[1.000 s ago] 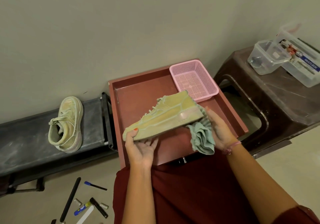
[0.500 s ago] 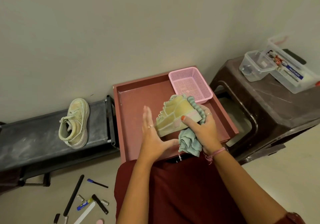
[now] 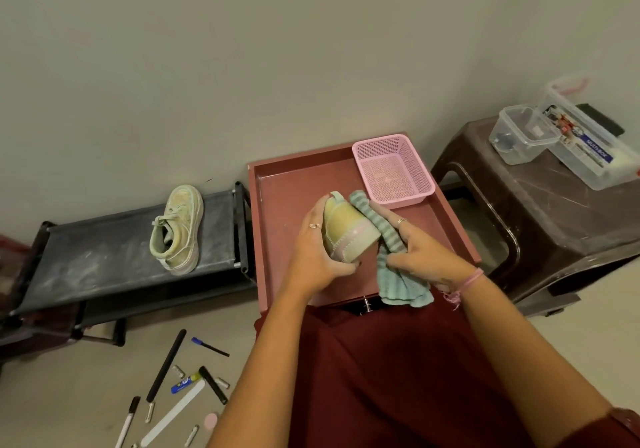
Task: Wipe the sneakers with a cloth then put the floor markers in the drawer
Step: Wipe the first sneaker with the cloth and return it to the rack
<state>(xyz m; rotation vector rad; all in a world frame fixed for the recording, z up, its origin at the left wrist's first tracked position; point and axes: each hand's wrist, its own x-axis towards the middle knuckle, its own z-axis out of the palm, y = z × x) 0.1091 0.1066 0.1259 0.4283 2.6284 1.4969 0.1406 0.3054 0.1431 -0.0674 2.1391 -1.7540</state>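
Presently left hand (image 3: 317,257) grips sneaker (image 3: 348,234) over open drawer (image 3: 294,205), heel toward wearer; right hand (image 3: 420,252) clutches cloth (image 3: 388,236) at sneaker's 3 o'clock. Advise firm strokes, rotating shoe. Markers (image 3: 166,366) at 7 o'clock on floor.

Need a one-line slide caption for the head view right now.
Left hand holds a sneaker over the open drawer while the right hand presses a cloth against it.
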